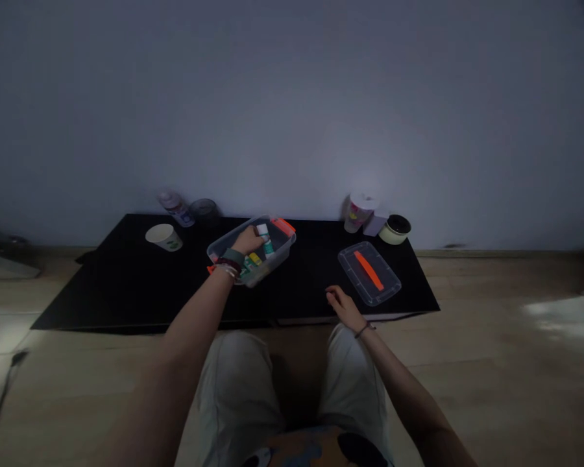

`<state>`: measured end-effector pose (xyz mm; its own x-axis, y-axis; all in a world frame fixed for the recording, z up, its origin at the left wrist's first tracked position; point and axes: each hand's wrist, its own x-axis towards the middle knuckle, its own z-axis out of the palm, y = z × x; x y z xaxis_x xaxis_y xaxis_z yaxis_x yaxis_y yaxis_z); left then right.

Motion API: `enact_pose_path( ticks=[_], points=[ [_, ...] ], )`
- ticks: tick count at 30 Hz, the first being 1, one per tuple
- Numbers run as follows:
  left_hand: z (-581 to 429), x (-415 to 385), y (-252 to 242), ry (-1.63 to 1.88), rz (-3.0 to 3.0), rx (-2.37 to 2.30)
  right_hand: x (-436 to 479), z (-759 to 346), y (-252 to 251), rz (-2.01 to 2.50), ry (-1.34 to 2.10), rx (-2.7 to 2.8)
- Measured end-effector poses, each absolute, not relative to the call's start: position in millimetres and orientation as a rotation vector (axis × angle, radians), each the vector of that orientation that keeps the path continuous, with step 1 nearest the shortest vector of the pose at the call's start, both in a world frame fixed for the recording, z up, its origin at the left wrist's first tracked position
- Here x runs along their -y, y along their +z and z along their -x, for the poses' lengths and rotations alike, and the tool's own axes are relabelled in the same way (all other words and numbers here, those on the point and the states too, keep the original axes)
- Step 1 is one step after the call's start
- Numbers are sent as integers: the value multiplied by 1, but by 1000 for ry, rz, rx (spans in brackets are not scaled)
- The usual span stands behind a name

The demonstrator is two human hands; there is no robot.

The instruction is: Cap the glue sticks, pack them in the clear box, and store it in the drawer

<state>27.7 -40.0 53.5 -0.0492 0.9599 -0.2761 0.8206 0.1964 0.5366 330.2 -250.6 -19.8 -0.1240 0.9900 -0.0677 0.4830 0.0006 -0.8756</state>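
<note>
As seen from the head view, the left hand (pixel 246 241) reaches into a clear plastic bin (pixel 282 256) on the black tabletop (pixel 117 292), its fingers (pixel 255 235) against a white-capped tube (pixel 263 239) standing inside; whether they grip it cannot be determined. Expect a light, slightly soft tube; grasp it around the body. The right hand (pixel 341 303), fingers loosely curled and empty, lies near a clear lid (pixel 353 267).

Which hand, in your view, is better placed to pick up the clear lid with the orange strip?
Right, I'd judge: the right hand is empty and close beside the clear lid, while the left hand is in the plastic box among the tubes.
</note>
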Motion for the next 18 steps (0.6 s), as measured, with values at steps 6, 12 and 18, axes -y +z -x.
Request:
enact_pose_path(
  ticks=[6, 12, 18],
  points=[
    [-33, 38, 35, 119, -1636, -1933, 248, -329, -17, 1502, 1050, 1692],
    [-34, 37, 21, -38, -1698, -1962, 247, -328, -18, 1465, 1084, 1729],
    [-30, 35, 12, -115, -1739, -1977, 249, -329, -18, 1472, 1097, 1725]
  ],
)
